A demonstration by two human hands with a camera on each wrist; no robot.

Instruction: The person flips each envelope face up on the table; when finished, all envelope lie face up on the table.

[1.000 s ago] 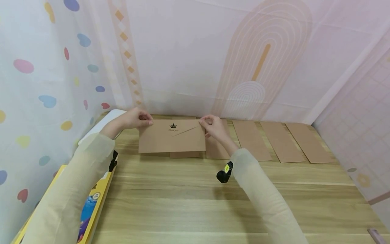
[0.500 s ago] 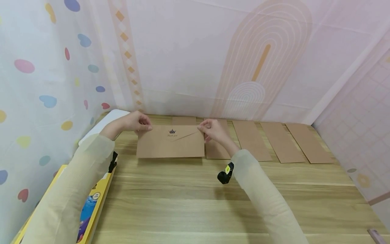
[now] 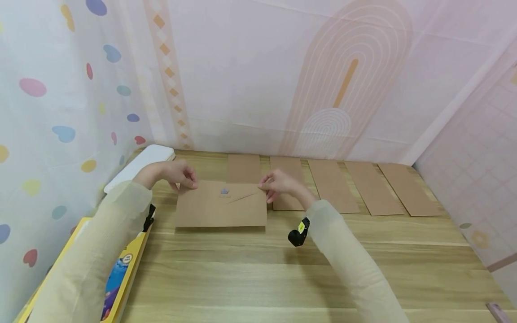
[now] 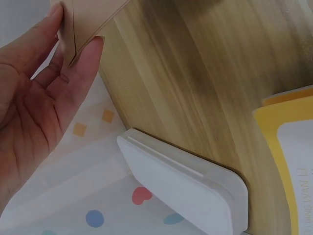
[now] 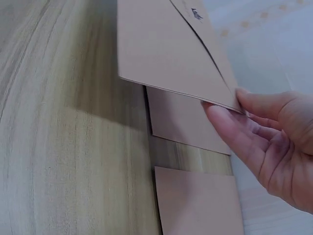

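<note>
A brown kraft envelope (image 3: 221, 205) with a small crown print hangs just above the wooden table (image 3: 282, 269), held at both upper corners. My left hand (image 3: 177, 174) pinches its left corner (image 4: 73, 29) between thumb and fingers. My right hand (image 3: 278, 185) pinches its right corner (image 5: 222, 95), fingers underneath. The flap side faces me. In the right wrist view the envelope (image 5: 166, 49) floats over a brown card (image 5: 183, 117) lying on the table.
Several brown paper strips (image 3: 373, 186) lie in a row along the back of the table. A white flat case (image 3: 139, 166) sits at the back left, seen also as the white case (image 4: 186, 181). A yellow box (image 3: 121, 269) lies at the left edge. Curtains wall the space.
Both hands have drawn the envelope towards me and lower over the table, uncovering the brown strip that lay behind it.
</note>
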